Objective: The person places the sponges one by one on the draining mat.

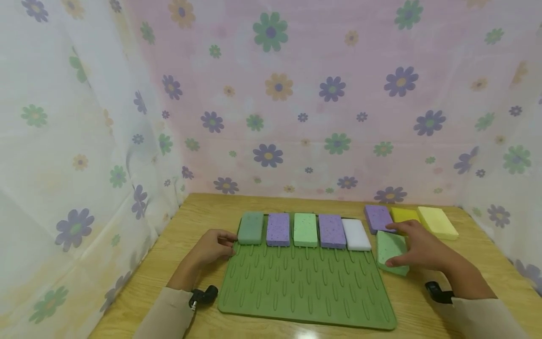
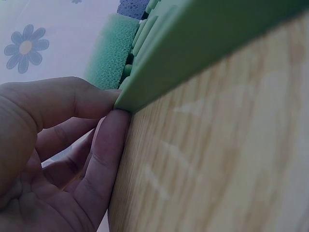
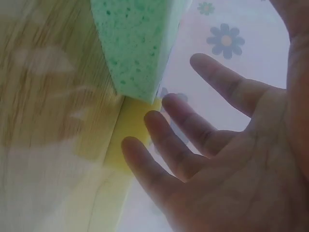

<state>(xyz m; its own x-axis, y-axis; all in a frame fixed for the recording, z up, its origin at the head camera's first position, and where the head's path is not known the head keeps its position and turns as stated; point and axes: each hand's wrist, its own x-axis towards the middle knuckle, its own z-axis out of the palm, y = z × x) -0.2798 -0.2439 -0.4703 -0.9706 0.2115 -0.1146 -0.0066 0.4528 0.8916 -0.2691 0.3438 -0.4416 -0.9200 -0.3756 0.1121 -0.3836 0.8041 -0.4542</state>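
Observation:
My left hand (image 1: 216,246) is at the left edge of a green ridged silicone mat (image 1: 305,292). In the left wrist view its thumb and forefinger pinch the mat's rim (image 2: 145,92). My right hand (image 1: 423,247) hovers over a light green sponge (image 1: 390,249) beside the mat's right edge. The right wrist view shows the fingers (image 3: 183,140) spread, apart from that speckled sponge (image 3: 135,43). Along the mat's far edge lie a dark green sponge (image 1: 251,228), two purple sponges (image 1: 278,229), another light green sponge (image 1: 305,230) and a white sponge (image 1: 356,234).
Behind the right hand, a purple sponge (image 1: 378,218), a yellow sponge (image 1: 404,214) and a pale yellow sponge (image 1: 438,223) lie on the wooden table (image 1: 203,212). Flower-printed cloth (image 1: 296,103) hangs behind the table and along both sides.

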